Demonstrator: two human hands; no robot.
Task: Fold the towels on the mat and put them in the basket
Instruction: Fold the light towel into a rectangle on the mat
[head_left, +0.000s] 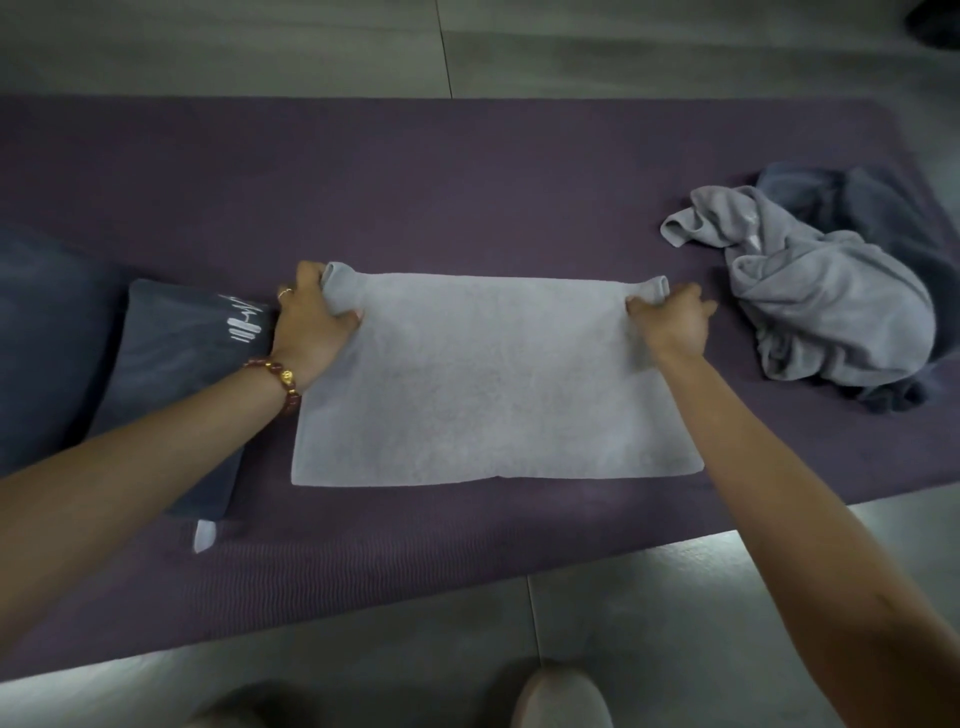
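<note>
- Here's the mat: purple, long, with a fine ribbed texture, lying on a floor of smooth grey tiles.
- Dead centre on it, a light grey towel is spread flat. It is a soft, fuzzy rectangle, its near edge straight and its two far corners bunched up.
- Left hand is on the far left corner, fingers curled round a roll of cloth, grasping it firmly.
- Right hand is on the far right corner, fingers pinching the bunched edge, clamped on the towel.
- Both arms reach out from the near side, one at each side edge of the towel.
- On the left wrist is a bracelet of red-brown beads with gold ones among them, and there's a thin ring on that hand.
- Just left of the spread towel lies a dark navy folded towel, a neat rectangle partly under the left forearm.
- It carries white stitching, upright strokes and a scrawl too blurred to read.
- A small white tag pokes out at its near corner.
- Over on the right, well apart, a crumpled pale grey towel sits heaped and twisted on top of a dark blue towel.
- At the near edge, the toe of a pale shoe rests on the tiles.
</note>
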